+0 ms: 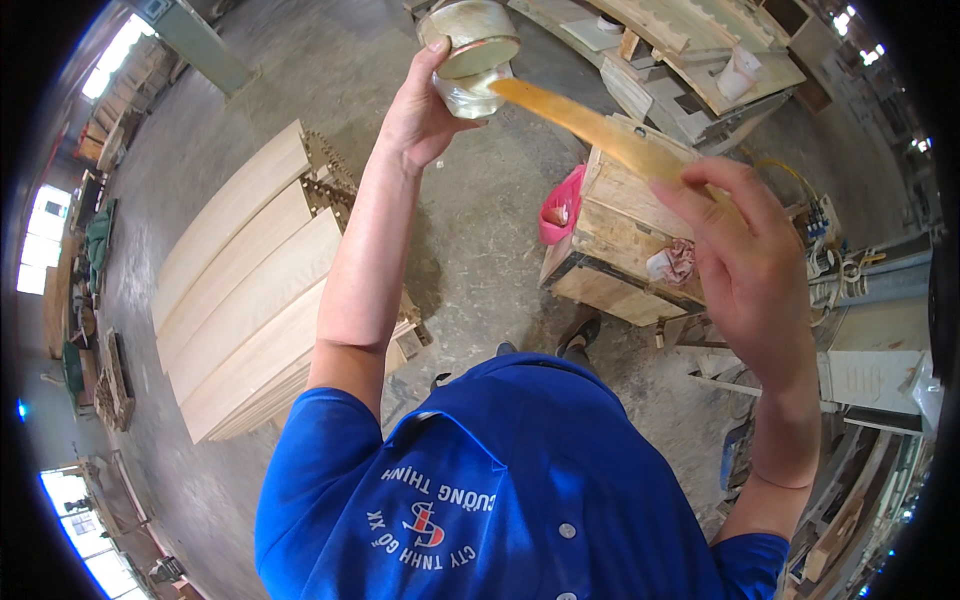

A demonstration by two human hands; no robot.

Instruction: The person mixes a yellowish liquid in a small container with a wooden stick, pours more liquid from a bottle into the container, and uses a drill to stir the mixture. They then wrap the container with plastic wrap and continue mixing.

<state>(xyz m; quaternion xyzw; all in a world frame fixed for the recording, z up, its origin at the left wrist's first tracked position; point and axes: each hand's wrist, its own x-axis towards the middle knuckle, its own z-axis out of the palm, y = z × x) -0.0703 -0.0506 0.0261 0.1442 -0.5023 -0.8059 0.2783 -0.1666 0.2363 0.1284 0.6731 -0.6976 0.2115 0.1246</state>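
Observation:
Up and ahead of me, my left hand (428, 105) is closed round the side of a pale round thing (468, 28) with a thin brownish rim. Its lower part is shiny and clear-looking; I cannot tell whether it is a roll or a container. A flat yellow-brown strip (585, 122) slants from that shiny part down to my right hand (745, 225). Thumb and fingers of the right hand pinch its wider, nearer end. The far tip lies against or just in front of the round thing; contact cannot be made out.
Stacked pale curved boards (255, 275) stand at left. To the right, a wooden box (615, 215) carries a crumpled cloth (675, 260), with a pink bag (562, 205) on its side. Beyond are a workbench (700, 75) with a white cup (738, 72), and machinery with hoses (850, 275).

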